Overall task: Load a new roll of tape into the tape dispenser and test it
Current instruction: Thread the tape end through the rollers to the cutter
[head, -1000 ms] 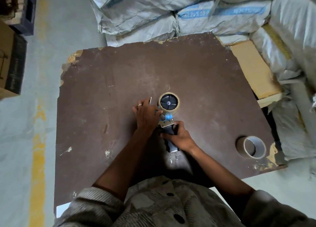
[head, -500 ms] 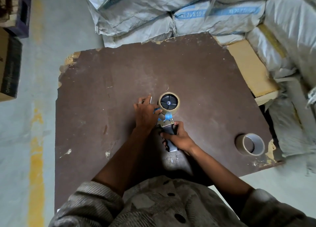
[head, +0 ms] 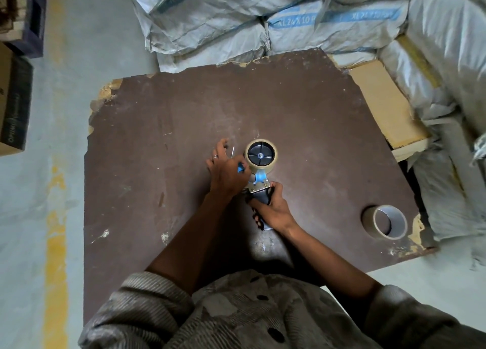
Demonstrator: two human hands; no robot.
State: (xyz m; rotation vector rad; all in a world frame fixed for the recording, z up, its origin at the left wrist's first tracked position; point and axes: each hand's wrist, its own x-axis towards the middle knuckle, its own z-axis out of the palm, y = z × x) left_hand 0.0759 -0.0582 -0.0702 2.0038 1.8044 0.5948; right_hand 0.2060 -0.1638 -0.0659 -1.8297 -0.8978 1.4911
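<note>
My right hand (head: 273, 209) is wrapped tight around the dark handle of the tape dispenser (head: 259, 191), which lies near the middle of the brown worktop (head: 163, 128) with its handle pointing back toward me. The tape roll (head: 261, 154) sits on the dispenser's hub, on the far side of that hand, with its black wheel facing up. My left hand (head: 227, 170) is pressed against the dispenser's left side, just beside the roll; thumb and forefinger are pinched at a blue part (head: 240, 168) there, the other fingers spread loosely outward. I cannot tell whether there is tape between them. A thin metal strip (head: 232, 151) stands just beyond those fingers. A second roll (head: 385, 221) lies on its side well off to my right, near the worktop's chipped corner, its hollow core open toward me with nothing inside. White sacks (head: 236, 28) are stacked beyond the far edge.
</note>
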